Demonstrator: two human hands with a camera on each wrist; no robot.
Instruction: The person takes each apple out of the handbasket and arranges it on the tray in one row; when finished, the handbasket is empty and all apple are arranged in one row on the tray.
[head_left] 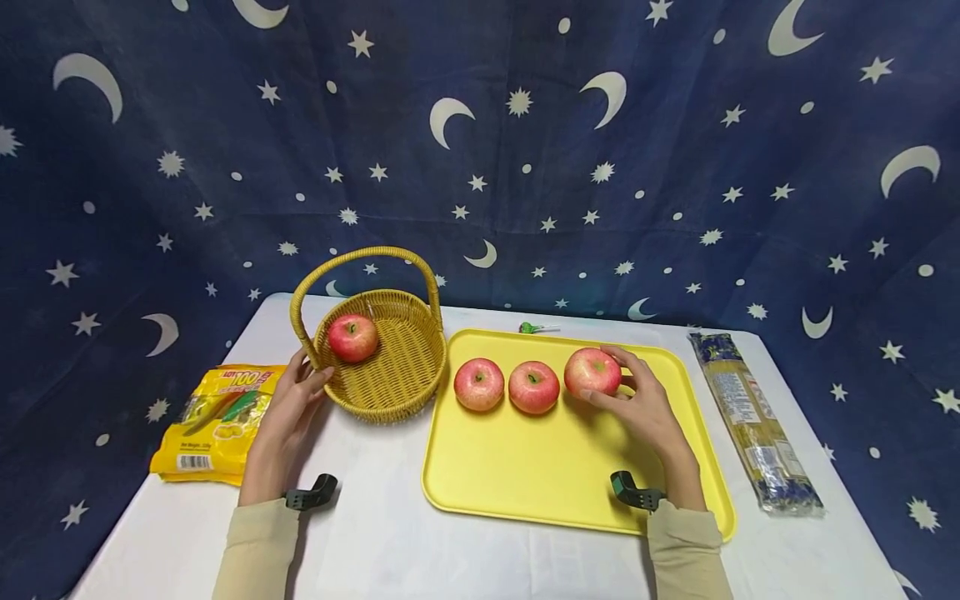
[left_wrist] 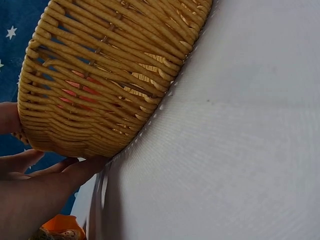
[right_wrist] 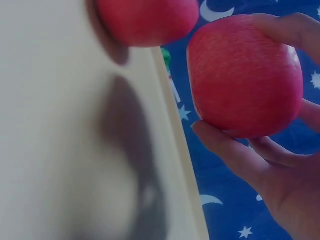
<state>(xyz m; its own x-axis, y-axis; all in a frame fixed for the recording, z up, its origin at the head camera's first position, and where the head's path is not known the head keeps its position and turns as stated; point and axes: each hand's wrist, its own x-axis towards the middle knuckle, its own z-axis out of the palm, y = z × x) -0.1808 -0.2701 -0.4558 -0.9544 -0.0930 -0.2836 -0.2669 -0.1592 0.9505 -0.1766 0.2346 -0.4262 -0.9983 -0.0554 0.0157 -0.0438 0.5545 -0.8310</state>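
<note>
Apple (head_left: 592, 372): up off the yellow tray (head_left: 525, 475), over its far half, just right of the middle apple (head_left: 534, 387)!
Right hand (head_left: 645, 406): fingers and thumb round that raised apple, clasping its sides.
Left hand (head_left: 288, 412): across the scene, gripping the basket (head_left: 401, 350) by its left side, close to the foot of the handle (head_left: 382, 251).
Basket: woven, standing on the white table (head_left: 375, 542) left of the tray, one basket apple (head_left: 352, 337) lying inside at the left.
Tray: middle apple and left apple (head_left: 479, 384) side by side, slightly apart.
Far side: green lollipop (head_left: 530, 328) beyond the tray, starry curtain (head_left: 510, 208) behind.
Left edge: yellow bag (head_left: 217, 425), partly behind the left hand.
Right edge: long packet (head_left: 753, 425), lying right of the tray.
</note>
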